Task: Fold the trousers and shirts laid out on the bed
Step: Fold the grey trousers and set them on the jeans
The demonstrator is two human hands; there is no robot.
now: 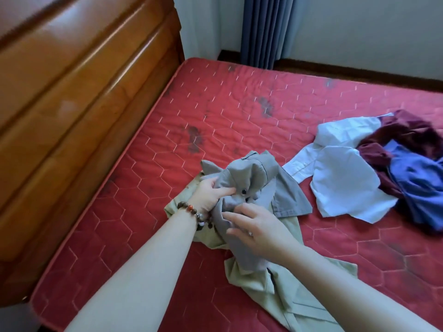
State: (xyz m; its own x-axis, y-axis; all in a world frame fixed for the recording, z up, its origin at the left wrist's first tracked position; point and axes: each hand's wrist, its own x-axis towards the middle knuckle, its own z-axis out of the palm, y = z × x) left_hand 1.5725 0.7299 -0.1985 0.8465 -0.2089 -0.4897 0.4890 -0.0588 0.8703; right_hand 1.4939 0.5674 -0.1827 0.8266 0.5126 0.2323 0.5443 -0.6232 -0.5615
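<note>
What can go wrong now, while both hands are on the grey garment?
The grey garment lies bunched on the beige garment, so lifting it with the left hand may drag the beige one along. The right hand only rests on the cloth, so creases may get folded in.

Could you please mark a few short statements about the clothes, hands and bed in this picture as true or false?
1. The left hand grips the crumpled grey garment. True.
2. The grey garment lies on top of a pale khaki-green garment. True.
3. The light blue shirt is neatly folded into a square. False: it lies loose and rumpled, still unfolded.
4. The beaded bracelet is on the right wrist. False: it is on the left wrist.
5. The quilted mattress is blue. False: it is red; the curtain is blue.
6. The right hand rests on the grey garment. True.
</note>
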